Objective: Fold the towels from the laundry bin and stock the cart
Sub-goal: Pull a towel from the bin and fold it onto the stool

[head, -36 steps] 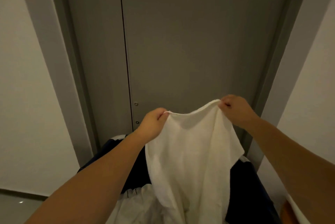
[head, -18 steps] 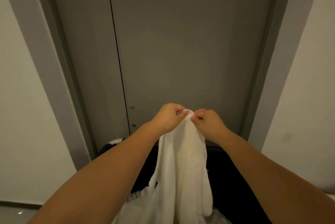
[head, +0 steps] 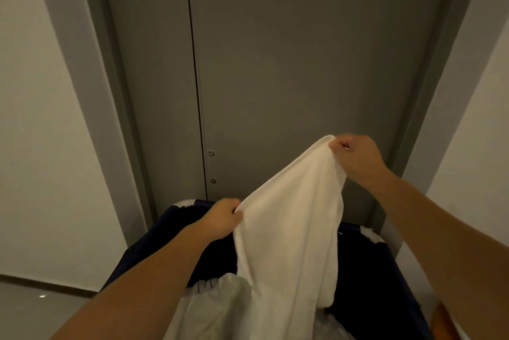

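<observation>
Apart again after meeting a moment ago, my hands are now stretching the top edge of the white towel out on a slant above the dark blue laundry bin. My right hand is holding one corner high above the far side of the bin, with its fingers curled in and pinching the cloth against the thumb. My left hand is sitting lower, just over the bin's far rim, with its fingers bunched tight and gripping the other end of that edge. From there the towel is hanging down in loose folds into the bin, and its lower end is running out of view at the bottom. Beneath it, inside the bin, more pale laundry is lying in a heap. Behind the bin a grey door is standing closed. To the left of the bin a strip of floor is showing.
</observation>
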